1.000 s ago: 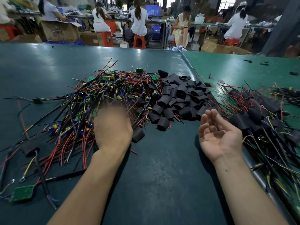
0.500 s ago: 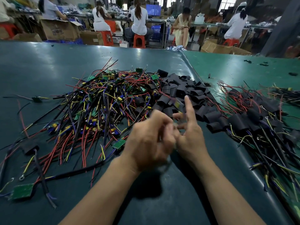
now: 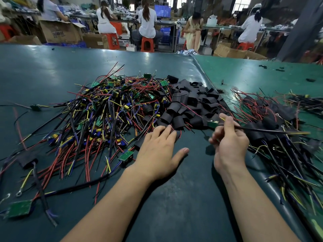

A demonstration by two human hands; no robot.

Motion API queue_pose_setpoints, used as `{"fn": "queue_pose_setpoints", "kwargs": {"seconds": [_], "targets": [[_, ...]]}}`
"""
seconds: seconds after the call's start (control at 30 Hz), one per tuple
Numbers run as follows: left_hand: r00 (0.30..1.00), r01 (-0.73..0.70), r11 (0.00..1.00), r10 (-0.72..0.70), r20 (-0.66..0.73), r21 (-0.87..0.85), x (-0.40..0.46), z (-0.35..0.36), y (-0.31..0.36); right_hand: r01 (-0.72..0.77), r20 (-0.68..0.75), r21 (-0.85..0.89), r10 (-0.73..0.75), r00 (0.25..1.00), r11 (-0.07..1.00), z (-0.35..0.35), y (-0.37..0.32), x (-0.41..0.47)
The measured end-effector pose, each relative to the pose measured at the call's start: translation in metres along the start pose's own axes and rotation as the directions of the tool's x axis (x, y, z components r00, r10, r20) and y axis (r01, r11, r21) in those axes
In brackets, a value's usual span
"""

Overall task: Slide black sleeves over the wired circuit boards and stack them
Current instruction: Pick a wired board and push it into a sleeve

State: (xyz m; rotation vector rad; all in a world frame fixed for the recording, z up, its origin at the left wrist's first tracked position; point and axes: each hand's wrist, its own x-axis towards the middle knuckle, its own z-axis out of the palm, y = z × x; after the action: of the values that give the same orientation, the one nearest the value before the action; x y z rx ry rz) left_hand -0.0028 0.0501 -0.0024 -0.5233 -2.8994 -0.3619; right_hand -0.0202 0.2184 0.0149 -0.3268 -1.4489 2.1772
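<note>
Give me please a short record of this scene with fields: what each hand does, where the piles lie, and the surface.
left hand: left hand reaches with straight fingers to the near edge of the black sleeves
right hand: right hand grips the wires of a wired circuit board, no sleeve on it
bare boards: tangled pile of unsleeved boards, left of the sleeves
done pile: sleeved boards, at the right
surface: dark green mat
</note>
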Motion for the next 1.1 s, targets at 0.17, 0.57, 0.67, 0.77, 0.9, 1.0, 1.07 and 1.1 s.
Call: {"fn": "queue_pose_setpoints", "kwargs": {"seconds": [0.17,0.57,0.67,0.77,0.9,1.0,1.07,1.1], "targets": [[0.983,-0.018,0.999,0.009,-0.185,-0.047,0.004,-0.003,-0.003,0.143,-0.025,-0.190,-0.151,0.988,0.971,0.001,0.005,0.001],[0.989,0.104,0.995,-0.104,-0.103,-0.007,0.008,-0.010,-0.008,0.125,-0.029,0.015,-0.124,0.992,0.992,0.003,0.000,0.001],[0.990,0.115,0.991,-0.120,-0.074,-0.075,0.009,-0.008,-0.009,0.133,-0.040,0.018,-0.133,0.990,0.991,0.003,-0.002,0.000],[0.989,0.102,0.994,-0.105,-0.108,-0.033,0.009,-0.011,-0.008,0.067,-0.002,0.092,-0.068,0.998,0.994,0.002,-0.006,0.000],[0.994,0.021,1.000,-0.023,-0.108,-0.018,0.009,-0.021,-0.010,-0.056,0.042,0.216,0.048,0.998,0.975,0.001,-0.012,0.000],[0.994,-0.106,0.992,0.108,0.031,-0.062,0.005,-0.028,-0.015,-0.158,0.088,0.286,0.138,0.986,0.945,0.000,-0.016,0.000],[0.981,-0.148,0.978,0.164,0.101,-0.144,0.002,-0.035,-0.019,-0.219,0.138,0.295,0.185,0.973,0.930,-0.001,-0.018,-0.001],[0.977,-0.158,0.967,0.182,0.109,-0.199,0.001,-0.038,-0.020,-0.242,0.160,0.292,0.202,0.966,0.925,-0.002,-0.018,-0.001]]}}
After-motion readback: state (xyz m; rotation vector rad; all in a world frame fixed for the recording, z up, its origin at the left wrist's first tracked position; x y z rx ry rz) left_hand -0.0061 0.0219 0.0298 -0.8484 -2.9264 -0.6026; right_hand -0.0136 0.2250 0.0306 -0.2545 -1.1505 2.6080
